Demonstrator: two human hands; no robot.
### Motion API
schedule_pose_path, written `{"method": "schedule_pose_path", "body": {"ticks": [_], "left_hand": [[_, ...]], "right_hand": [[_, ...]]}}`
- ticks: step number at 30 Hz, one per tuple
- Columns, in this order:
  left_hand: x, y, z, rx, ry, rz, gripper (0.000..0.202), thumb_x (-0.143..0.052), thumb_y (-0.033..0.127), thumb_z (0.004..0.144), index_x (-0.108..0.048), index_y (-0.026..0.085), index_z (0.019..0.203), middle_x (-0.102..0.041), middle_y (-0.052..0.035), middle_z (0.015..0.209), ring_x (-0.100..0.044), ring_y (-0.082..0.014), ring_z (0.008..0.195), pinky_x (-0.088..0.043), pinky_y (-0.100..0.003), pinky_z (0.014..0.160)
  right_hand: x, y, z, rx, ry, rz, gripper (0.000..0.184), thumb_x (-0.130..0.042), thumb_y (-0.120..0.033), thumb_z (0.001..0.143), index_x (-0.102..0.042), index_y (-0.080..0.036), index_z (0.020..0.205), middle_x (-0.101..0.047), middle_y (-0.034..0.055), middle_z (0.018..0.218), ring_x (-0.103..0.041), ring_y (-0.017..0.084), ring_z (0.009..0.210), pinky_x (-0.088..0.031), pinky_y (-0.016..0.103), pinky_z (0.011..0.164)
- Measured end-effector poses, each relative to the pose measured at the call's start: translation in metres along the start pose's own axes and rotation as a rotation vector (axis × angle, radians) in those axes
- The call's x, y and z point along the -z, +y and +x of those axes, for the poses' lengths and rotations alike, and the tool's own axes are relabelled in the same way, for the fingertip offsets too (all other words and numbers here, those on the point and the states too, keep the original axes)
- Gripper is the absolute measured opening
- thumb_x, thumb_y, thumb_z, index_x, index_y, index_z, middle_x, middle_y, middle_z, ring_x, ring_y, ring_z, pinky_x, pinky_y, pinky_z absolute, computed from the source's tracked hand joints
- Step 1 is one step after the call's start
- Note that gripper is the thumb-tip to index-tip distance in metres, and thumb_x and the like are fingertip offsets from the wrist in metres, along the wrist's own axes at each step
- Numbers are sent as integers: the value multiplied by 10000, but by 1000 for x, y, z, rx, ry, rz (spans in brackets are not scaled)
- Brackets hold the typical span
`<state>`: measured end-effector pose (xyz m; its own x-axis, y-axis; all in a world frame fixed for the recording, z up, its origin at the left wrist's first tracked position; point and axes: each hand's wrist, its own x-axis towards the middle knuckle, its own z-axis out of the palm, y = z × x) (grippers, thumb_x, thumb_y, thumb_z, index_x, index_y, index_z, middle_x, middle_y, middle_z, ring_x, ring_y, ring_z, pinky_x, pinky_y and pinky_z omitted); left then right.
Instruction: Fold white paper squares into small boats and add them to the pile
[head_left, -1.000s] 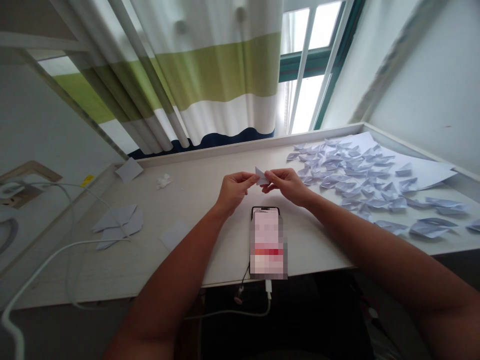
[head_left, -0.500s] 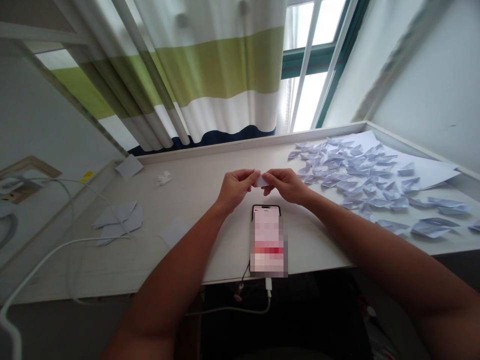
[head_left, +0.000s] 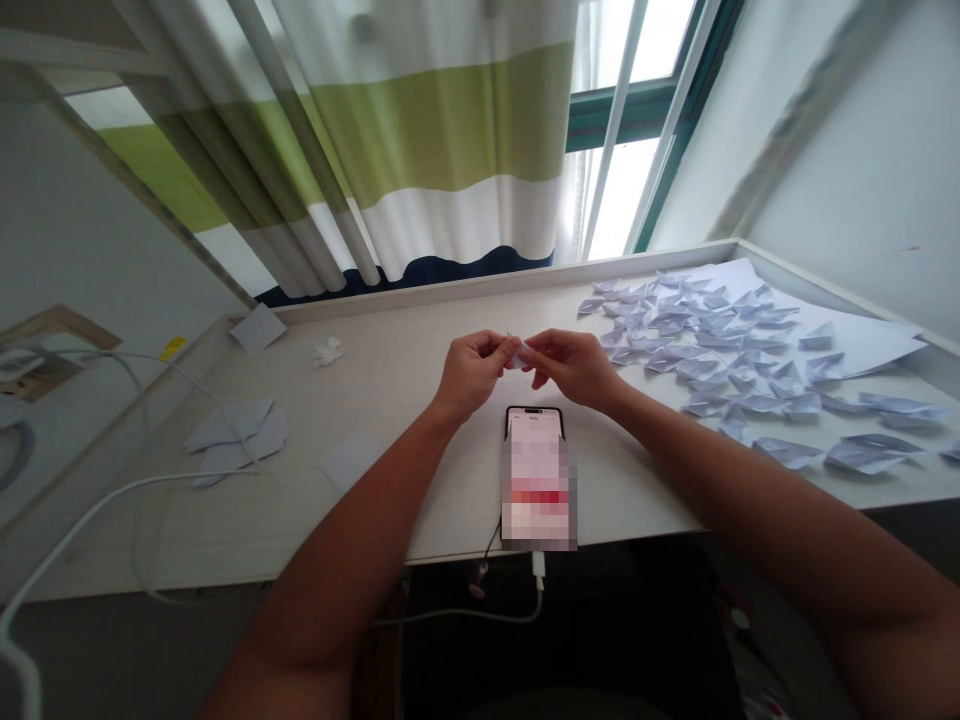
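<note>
A small piece of folded white paper is pinched between my two hands above the desk, mostly covered by the fingers. My left hand closes on its left side with thumb and forefinger. My right hand grips its right side, the lower fingers curled beneath. Just below the hands lies a phone with a lit, blurred screen. To the right, several folded paper boats are spread in a cluster, the closest ones beside my right forearm.
White sheets lie under and behind the boats. Loose paper pieces and a crumpled scrap are at left, another sheet by my left forearm. A white cable loops over the desk's left side; a charging plug hangs at the front edge.
The fingers have shifted on the folded paper, and less of it shows between them now. Both hands stay in nearly the same place; the view has moved slightly.
</note>
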<state>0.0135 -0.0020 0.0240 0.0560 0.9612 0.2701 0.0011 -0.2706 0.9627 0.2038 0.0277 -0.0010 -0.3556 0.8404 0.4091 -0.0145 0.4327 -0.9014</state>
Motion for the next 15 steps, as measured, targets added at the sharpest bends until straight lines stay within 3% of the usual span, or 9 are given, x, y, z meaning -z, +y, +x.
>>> {"method": "schedule_pose_path", "body": {"ticks": [6, 10, 15], "left_hand": [[1, -5, 1, -3, 14, 42, 388, -900, 570, 813, -800, 197, 777, -697, -29, 685, -515, -124, 608, -400, -298, 598], [0, -10, 3, -9, 48, 77, 355, -922, 543, 782, -824, 202, 797, -718, -28, 710, -513, -129, 625, -397, -302, 617], [1, -11, 3, 12, 40, 41, 397, -913, 588, 772, -830, 201, 799, -699, -20, 704, -507, -125, 638, -388, -297, 615]], "right_hand": [[3, -1, 2, -90, -30, 30, 572, -884, -727, 808, -785, -169, 881, -823, 77, 791, -768, 180, 639, -657, 330, 617], [6, 0, 3, -78, -34, -14, 564, -860, -736, 830, -793, -177, 871, -837, 88, 818, -808, 211, 758, -685, 369, 730], [5, -2, 3, -85, -53, -13, 564, -840, -731, 856, -804, -171, 910, -832, 90, 825, -813, 216, 784, -673, 344, 688]]}}
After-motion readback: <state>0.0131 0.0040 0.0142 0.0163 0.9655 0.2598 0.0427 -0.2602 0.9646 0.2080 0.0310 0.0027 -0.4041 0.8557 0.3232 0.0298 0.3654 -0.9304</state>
